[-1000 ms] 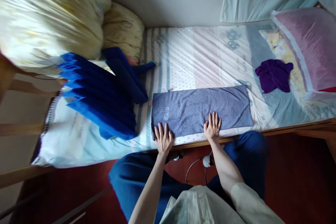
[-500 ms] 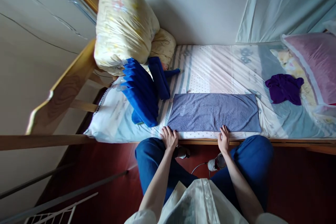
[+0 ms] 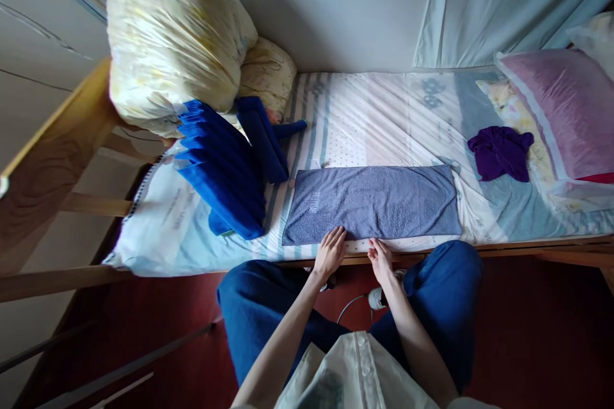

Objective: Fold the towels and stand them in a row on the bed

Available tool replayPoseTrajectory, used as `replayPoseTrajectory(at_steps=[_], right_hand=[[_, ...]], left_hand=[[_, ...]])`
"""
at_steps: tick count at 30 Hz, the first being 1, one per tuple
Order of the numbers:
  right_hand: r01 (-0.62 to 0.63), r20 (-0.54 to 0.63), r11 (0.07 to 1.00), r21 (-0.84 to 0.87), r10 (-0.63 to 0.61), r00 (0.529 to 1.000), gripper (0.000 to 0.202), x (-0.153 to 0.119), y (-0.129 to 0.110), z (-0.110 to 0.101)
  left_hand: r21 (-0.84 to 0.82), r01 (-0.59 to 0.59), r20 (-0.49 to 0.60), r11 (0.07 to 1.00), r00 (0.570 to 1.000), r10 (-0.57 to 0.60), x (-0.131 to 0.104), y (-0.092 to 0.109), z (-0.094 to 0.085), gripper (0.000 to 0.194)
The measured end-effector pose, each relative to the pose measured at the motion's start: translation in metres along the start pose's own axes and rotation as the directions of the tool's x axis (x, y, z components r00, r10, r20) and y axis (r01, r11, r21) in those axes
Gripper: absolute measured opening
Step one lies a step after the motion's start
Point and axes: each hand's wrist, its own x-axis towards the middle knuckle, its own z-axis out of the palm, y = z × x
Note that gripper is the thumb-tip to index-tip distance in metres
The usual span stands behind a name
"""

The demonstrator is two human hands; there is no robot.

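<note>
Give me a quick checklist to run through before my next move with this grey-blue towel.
1. Towel spread out on the bed: ok, it lies lengthwise along the near side.
2. Towel free of wrinkles: not ok, creases show toward its right end.
3. Left hand at the towel: ok, its fingers lie over the near edge.
4. Right hand touching the towel: cannot tell, its fingertips are right by the near edge.
5. Blue pleated cloth apart from the towel: ok, a gap shows.
6. Purple cloth apart from the towel: ok, it lies farther right.
</note>
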Motion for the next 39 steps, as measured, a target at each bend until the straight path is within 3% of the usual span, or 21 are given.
replayPoseTrajectory(at_steps=[3, 7, 10, 14, 20, 29, 39], right_hand=[[-0.002, -0.031, 1.000, 0.014, 0.003, 1.000, 0.032, 0.001, 0.006, 0.006], [-0.003, -0.071, 0.998, 0.065, 0.008, 0.997, 0.034, 0.003, 0.015, 0.015], [-0.031, -0.099, 0.995, 0.095, 0.041, 0.994, 0.037, 0.005, 0.018, 0.015], [-0.061, -0.125, 0.994, 0.095, 0.073, 0.990, 0.040, 0.006, 0.019, 0.010], [-0.073, -0.094, 0.993, 0.089, 0.081, 0.992, 0.040, 0.000, 0.017, 0.008], [-0.104, -0.044, 0.990, 0.097, 0.108, 0.993, 0.034, 0.001, 0.011, 0.006], [-0.064, -0.081, 0.993, 0.098, 0.072, 0.994, 0.039, -0.011, 0.004, 0.006]], left_hand=[[-0.040, -0.062, 0.095, 0.997, 0.993, 0.065, 0.067, 0.012, -0.013, 0.050], [-0.018, -0.129, 0.302, 0.991, 0.944, 0.129, 0.169, 0.033, -0.029, 0.051], [0.036, -0.077, 0.419, 0.996, 0.906, 0.055, 0.228, 0.047, -0.035, 0.056], [0.099, 0.035, 0.473, 0.994, 0.878, -0.078, 0.277, 0.054, -0.037, 0.058], [0.109, 0.075, 0.402, 0.991, 0.909, -0.113, 0.307, 0.050, -0.037, 0.056], [0.161, 0.110, 0.358, 0.981, 0.919, -0.162, 0.319, 0.055, -0.045, 0.036], [0.086, 0.196, 0.318, 0.977, 0.924, -0.213, 0.314, 0.061, -0.083, 0.026]])
